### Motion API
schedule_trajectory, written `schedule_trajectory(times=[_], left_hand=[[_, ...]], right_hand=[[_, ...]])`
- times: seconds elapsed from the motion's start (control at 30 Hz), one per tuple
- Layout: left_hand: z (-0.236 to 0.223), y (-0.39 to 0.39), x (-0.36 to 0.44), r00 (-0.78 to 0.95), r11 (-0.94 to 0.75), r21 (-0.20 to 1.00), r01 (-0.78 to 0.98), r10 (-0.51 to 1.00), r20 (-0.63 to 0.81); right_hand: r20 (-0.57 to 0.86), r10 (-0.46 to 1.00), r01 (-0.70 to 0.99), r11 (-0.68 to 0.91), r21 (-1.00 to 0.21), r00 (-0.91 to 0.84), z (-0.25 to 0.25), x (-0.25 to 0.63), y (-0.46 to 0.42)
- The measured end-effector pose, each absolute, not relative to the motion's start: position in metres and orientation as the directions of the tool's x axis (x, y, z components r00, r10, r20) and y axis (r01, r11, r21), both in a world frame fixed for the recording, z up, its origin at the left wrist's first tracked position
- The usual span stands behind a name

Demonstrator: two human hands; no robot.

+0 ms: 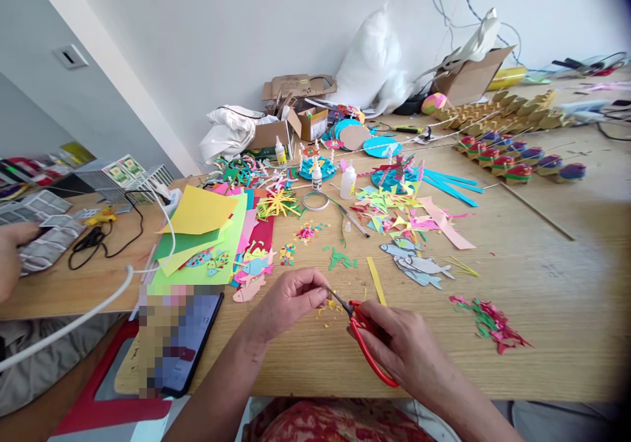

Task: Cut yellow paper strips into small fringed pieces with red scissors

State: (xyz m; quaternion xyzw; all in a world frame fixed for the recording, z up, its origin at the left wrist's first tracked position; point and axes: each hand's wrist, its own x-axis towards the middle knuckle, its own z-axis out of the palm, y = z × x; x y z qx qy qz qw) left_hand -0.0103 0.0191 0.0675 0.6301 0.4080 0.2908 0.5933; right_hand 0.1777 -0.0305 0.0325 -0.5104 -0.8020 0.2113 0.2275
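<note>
My right hand (409,344) is wrapped around the red handles of a pair of scissors (371,356), whose blades point up and left. At the blade tips, the thumb and fingers of my left hand (293,302) are pinched together; whatever lies between them is too small to make out. Beneath the tips, tiny yellow paper clippings (330,312) are scattered on the wooden table (444,363). A yellow paper strip (375,281) lies just beyond my right hand. Green clippings (340,258) and a pile of colourful paper dots (308,233) are farther back.
Grey paper fish (419,264) and red-green shreds (493,323) lie to the right. Coloured sheets (197,208) and a phone (192,350) are on the left. Glue bottles (348,182) stand behind, near painted egg-carton pieces (517,159). Another person's hand (14,248) is at far left.
</note>
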Motion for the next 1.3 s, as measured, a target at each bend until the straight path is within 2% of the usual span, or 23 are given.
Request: schedule_trajectory(times=[0.2,0.4,0.67,0.77,0.83,0.93,1.03,1.17,1.3], left_hand=[[0.071,0.018,-0.013,0.475,0.019,0.979,0.201,0.873,-0.114],[0.065,0.020,-0.021,0.472,-0.096,0.945,0.314,0.879,-0.068],[0.059,0.022,-0.026,0.439,-0.210,0.873,0.440,0.899,-0.004],[0.058,0.023,-0.024,0.437,-0.226,0.863,0.451,0.899,0.007],[0.058,0.024,-0.022,0.444,-0.236,0.853,0.465,0.896,0.005],[0.058,0.023,-0.017,0.473,-0.261,0.831,0.491,0.881,-0.003],[0.061,0.023,-0.012,0.517,-0.325,0.779,0.536,0.856,0.002],[0.064,0.024,-0.007,0.557,-0.410,0.695,0.590,0.830,0.017],[0.063,0.026,-0.005,0.582,-0.428,0.684,0.590,0.813,0.006]], right_hand=[[0.114,0.921,0.707,0.360,-0.608,-0.371,0.036,0.177,-0.032],[-0.012,0.904,0.650,0.298,-0.699,-0.428,0.038,0.175,-0.032],[-0.101,0.890,0.592,0.208,-0.778,-0.445,0.036,0.177,-0.026],[-0.129,0.872,0.486,0.135,-0.863,-0.471,0.033,0.179,-0.023],[-0.092,0.890,0.357,0.083,-0.931,-0.447,0.031,0.179,-0.020],[0.023,0.959,0.252,0.097,-0.963,-0.283,0.030,0.175,-0.014],[0.142,0.976,0.351,0.192,-0.916,-0.164,0.034,0.169,-0.006],[0.212,0.952,0.508,0.299,-0.808,-0.223,0.041,0.160,0.002],[0.230,0.941,0.578,0.334,-0.745,-0.248,0.042,0.157,0.004]])
